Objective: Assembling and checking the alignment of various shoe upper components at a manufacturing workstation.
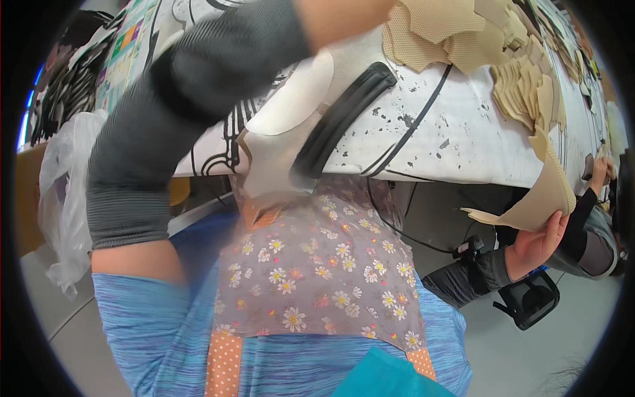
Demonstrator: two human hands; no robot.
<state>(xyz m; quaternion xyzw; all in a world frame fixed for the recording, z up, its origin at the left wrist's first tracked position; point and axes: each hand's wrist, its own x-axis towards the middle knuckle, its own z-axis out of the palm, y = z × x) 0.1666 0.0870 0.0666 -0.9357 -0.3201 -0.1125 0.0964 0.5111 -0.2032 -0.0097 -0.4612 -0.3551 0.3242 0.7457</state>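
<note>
Gripping a curled tan mesh piece (pixel 552 185) in the right hand (pixel 537 246), just off the white table (pixel 456 157) — could drag the tan stack (pixel 519 96) off it by snagging. Can't tell the grip of the left hand (pixel 347 18) — blurred, cut off over the table.

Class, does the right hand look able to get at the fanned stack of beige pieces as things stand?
Likely yes: the right hand is near the fanned stack, with no obstacle visible between but the curved beige piece it holds.
</note>
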